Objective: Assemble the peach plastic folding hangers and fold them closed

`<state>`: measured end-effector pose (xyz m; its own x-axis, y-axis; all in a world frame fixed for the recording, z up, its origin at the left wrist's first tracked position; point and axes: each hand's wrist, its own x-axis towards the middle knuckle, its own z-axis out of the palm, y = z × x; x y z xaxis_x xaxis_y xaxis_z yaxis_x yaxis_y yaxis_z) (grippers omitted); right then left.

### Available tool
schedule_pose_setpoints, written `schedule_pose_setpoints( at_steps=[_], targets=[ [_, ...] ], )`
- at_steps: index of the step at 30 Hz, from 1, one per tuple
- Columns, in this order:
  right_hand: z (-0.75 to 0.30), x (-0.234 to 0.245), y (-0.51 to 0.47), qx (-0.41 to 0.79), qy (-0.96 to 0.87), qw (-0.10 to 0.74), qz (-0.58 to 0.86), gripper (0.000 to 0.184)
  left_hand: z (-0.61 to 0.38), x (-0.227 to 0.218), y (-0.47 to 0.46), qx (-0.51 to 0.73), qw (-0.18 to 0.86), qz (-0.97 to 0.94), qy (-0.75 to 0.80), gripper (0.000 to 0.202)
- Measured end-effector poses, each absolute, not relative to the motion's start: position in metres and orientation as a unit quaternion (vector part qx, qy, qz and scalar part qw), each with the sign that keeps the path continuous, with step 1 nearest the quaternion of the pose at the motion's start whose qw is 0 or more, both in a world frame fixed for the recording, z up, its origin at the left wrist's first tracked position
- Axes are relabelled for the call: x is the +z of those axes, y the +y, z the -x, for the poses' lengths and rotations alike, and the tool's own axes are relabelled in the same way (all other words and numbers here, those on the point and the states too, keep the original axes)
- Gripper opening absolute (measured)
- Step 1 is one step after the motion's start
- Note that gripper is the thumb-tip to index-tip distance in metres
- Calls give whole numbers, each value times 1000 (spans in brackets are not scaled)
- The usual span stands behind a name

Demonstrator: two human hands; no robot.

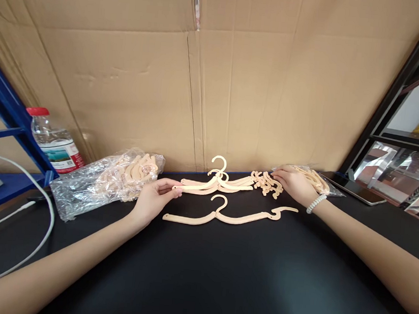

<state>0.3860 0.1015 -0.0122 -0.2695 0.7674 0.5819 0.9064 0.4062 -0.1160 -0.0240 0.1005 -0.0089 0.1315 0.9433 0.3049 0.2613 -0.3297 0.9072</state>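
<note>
My left hand (157,196) pinches the left end of a cream plastic clothes hanger (192,188) lying on top of a small stack of hangers. In front of the stack, a hanger (242,221) lies flat on the table, with a small curved hook piece (276,214) at its right end. My right hand (291,182) wears a beaded bracelet (316,203). Its fingers are drawn together at the edge of a pile of small hook pieces (266,183); what they grip, if anything, is hidden.
A clear plastic bag of hanger parts (118,177) lies at left, before a red-capped bottle (57,145). Another bag of parts (316,179) and a phone (352,188) are at right. A white cable (53,211) curves across the black table (219,281). Cardboard (255,97) stands behind.
</note>
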Motion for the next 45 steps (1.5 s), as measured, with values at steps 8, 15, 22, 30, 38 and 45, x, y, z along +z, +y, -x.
schedule_pose_setpoints(
  at_steps=[8, 15, 22, 30, 38, 45],
  targets=[
    [-381, 6, 83, -108, -656, 466, 584, 37, 21, -6, 88, 526, 472, -572, 416, 34],
    [-337, 22, 52, 163, -570, 593, 545, 38, 17, -5, 73, 544, 540, -517, 380, 31],
    [-305, 18, 32, 484, -430, 616, 449, 33, 17, -9, 71, 562, 551, -499, 363, 31],
    [-308, 4, 37, 553, -397, 606, 412, 23, 17, -10, 74, 565, 563, -485, 358, 31],
    [-318, 7, 45, 551, -445, 547, 447, 19, 18, -11, 75, 562, 562, -488, 361, 31],
    [-321, 14, 45, 583, -464, 498, 443, 24, 19, -12, 76, 564, 564, -489, 354, 28]
  ],
)
